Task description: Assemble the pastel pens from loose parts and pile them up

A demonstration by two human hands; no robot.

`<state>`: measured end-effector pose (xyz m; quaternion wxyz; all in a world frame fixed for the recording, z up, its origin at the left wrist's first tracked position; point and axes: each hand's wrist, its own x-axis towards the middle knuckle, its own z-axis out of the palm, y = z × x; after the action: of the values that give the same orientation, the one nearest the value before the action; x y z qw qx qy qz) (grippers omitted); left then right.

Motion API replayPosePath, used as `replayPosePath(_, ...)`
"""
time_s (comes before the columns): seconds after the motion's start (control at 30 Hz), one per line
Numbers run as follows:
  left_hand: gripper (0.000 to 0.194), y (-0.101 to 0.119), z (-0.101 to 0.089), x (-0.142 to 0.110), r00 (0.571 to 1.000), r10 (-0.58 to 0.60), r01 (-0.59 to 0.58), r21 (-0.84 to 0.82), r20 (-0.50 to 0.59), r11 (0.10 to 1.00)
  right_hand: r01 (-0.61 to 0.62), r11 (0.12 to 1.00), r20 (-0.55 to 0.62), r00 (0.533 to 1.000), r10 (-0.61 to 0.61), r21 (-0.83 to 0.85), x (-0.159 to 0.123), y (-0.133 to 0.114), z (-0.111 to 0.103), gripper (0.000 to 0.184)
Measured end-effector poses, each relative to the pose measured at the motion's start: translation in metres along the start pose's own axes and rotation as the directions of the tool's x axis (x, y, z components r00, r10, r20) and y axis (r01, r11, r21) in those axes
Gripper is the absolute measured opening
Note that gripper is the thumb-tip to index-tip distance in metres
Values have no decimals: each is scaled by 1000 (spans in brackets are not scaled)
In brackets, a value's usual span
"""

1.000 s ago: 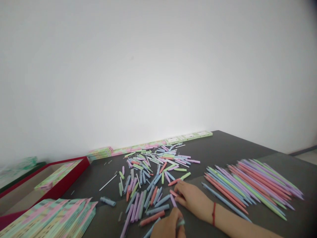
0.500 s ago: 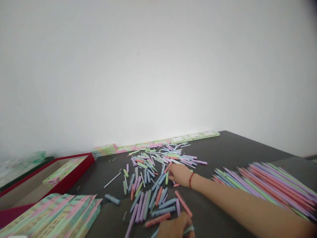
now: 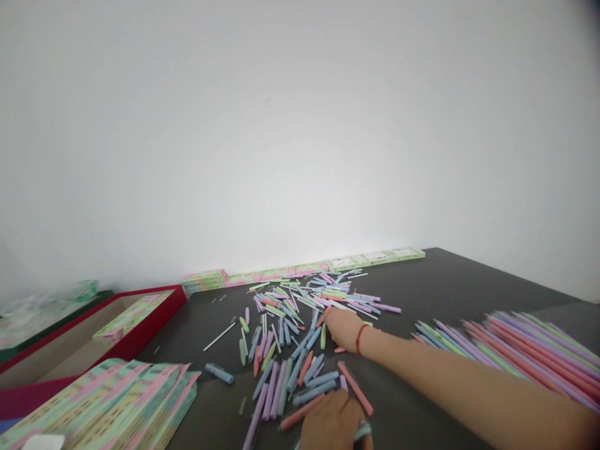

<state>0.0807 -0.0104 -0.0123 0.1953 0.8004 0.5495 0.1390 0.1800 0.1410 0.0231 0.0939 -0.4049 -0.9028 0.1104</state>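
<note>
Loose pen parts (image 3: 281, 387), short caps and longer barrels in blue, purple, green and red, lie scattered over the dark table. My right hand (image 3: 342, 328) reaches into the middle of them, a red cord round its wrist. Its fingers are closed at a small red pen cap (image 3: 320, 320), partly hidden by the fingertips. At the bottom edge my left hand (image 3: 330, 420) is curled, back upwards, around a pale blue pen (image 3: 364, 430), whose end pokes out at the right. Beside it lie a red barrel (image 3: 355, 389) and another red piece (image 3: 300, 414).
A bundle of long coloured pens (image 3: 520, 350) lies at the right. Fanned printed cartons (image 3: 117, 406) occupy the front left, beside a red-rimmed box (image 3: 162, 309) with cartons inside. Flat packs (image 3: 375, 257) line the wall. White refills (image 3: 219, 337) lie among the parts.
The view has shifted slightly left, so everything sits a little farther right. My left hand has risen a little over the red piece. My right hand stays at the red cap.
</note>
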Motion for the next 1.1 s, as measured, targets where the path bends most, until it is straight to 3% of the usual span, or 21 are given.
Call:
replayPosePath(0.13, 38, 1, -3, -2, 1000, -7, 7, -3, 7, 1000, -157, 981, 37, 986, 162, -112, -3, -26, 0, 30)
replayPosePath(0.27, 37, 2, -9, -4, 999, 8, -9, -18, -41, 1000, -220, 972, 47, 974, 224, -79, -7, -38, -5, 24)
replayPosePath(0.33, 34, 4, -13, -6, 997, 30, -34, -44, -70, 998, -218, 976, 54, 974, 218, -7, -9, -36, -12, 18)
replayPosePath(0.43, 27, 6, -20, -10, 973, 33, -68, -146, -228, 987, -192, 966, 53, 981, 185, 173, -18, -28, -26, 12)
replayPosePath(0.57, 23, 4, -24, -11, 940, 10, -144, -368, -341, 918, -151, 884, 47, 988, 146, 443, -50, -30, -38, 15)
replayPosePath(0.63, 21, 3, -24, -11, 938, 14, -186, -468, -347, 864, -125, 755, 35, 990, 135, 644, -72, -38, -37, 10)
replayPosePath(0.67, 20, 3, -23, -11, 937, 23, -210, -511, -348, 833, -99, 578, 27, 991, 132, 810, -83, -42, -35, 7)
replayPosePath(0.73, 19, 1, -21, -11, 932, 48, -264, -584, -358, 768, -56, 199, 34, 993, 111, 979, -102, -49, -30, 12)
replayPosePath(0.77, 18, 1, -19, -11, 928, 64, -292, -612, -367, 735, -42, 47, 36, 994, 106, 998, -110, -52, -28, 14)
replayPosePath(0.8, 16, 0, -17, -11, 924, 75, -316, -636, -376, 704, -39, -35, 42, 994, 101, 999, -115, -54, -26, 15)
replayPosePath(0.87, 15, -1, -14, -10, 913, 61, -339, -668, -403, 663, -37, -97, 47, 994, 103, 995, -121, -56, -25, 15)
replayPosePath(1.0, 26, -2, -19, -10, 853, -140, -335, -733, -503, 592, -26, -59, 32, 993, 114, 998, -120, -58, -27, 18)
replayPosePath(1.03, 29, -2, -22, -9, 850, -227, -302, -793, -475, 528, -16, -41, 21, 991, 129, 999, -120, -58, -27, 20)
replayPosePath(1.1, 34, -2, -29, -8, 869, -382, -201, -929, -316, 312, -7, -37, 12, 989, 145, 999, -119, -59, -26, 23)
